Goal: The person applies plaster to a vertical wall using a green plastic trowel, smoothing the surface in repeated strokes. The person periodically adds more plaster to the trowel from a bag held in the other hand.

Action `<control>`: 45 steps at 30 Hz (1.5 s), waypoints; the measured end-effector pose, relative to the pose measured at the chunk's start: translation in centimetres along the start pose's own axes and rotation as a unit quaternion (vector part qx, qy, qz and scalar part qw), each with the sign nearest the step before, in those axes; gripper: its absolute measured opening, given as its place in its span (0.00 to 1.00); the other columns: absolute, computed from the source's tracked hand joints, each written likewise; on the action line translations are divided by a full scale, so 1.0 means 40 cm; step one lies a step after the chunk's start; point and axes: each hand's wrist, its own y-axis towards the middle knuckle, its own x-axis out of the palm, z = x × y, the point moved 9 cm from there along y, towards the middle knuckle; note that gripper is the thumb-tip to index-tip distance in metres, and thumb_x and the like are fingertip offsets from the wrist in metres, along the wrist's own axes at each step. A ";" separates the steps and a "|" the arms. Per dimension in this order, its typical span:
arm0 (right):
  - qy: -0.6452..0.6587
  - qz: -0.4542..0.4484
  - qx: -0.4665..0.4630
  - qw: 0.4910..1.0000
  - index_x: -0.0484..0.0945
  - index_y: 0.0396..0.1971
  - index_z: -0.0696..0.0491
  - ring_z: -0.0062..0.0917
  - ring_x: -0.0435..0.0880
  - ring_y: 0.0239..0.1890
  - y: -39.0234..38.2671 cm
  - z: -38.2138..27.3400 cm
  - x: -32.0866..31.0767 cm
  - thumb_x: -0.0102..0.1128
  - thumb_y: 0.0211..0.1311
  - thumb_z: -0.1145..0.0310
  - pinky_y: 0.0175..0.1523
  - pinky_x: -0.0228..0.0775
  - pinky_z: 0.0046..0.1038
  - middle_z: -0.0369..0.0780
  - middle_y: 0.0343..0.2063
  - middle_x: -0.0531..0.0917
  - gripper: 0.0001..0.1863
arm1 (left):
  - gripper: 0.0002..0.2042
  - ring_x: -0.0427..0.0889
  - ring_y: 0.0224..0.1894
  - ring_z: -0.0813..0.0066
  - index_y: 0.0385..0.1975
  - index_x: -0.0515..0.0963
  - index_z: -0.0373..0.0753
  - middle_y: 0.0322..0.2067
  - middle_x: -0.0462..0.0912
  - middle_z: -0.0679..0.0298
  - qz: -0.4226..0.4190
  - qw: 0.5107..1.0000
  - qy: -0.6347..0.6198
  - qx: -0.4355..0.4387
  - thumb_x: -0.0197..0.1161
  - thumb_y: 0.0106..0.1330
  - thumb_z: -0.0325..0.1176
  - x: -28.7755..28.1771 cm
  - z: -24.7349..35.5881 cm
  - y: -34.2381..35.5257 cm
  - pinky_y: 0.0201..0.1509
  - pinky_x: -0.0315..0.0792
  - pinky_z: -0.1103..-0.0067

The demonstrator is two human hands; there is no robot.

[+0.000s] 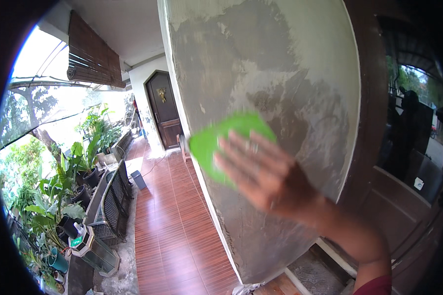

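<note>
My right hand [273,179] reaches in from the lower right and holds a flat, bright green piece with rounded corners [204,147] against the wall. The fingers lie over its face, slightly apart. Motion smears both hand and piece, so I cannot tell whether it is a plastic spreader or a pad. Under it, the wall column [261,246] carries patchy grey plaster, darker and damp-looking in places, with paler, smoother areas higher up. A whitish edge runs down its left corner. My left hand is out of view.
A dark door with a glass pane [411,142] stands right of the column. On the left, a reddish tiled walkway [170,221] leads to another dark door [163,105]. Beside it are a woven bench [110,206], a glass lantern [98,250], and several potted plants [86,174].
</note>
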 end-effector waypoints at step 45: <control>0.112 -0.062 -0.059 0.990 0.77 0.48 0.62 0.40 0.80 0.54 -0.067 -0.097 0.047 0.60 0.57 0.74 0.60 0.72 0.44 0.50 0.50 0.80 0.18 | 0.11 0.72 0.28 0.84 0.45 0.74 0.39 0.27 0.74 0.71 0.025 0.987 -0.080 0.134 0.56 0.63 0.25 0.104 0.112 -0.037 0.28 0.67 0.84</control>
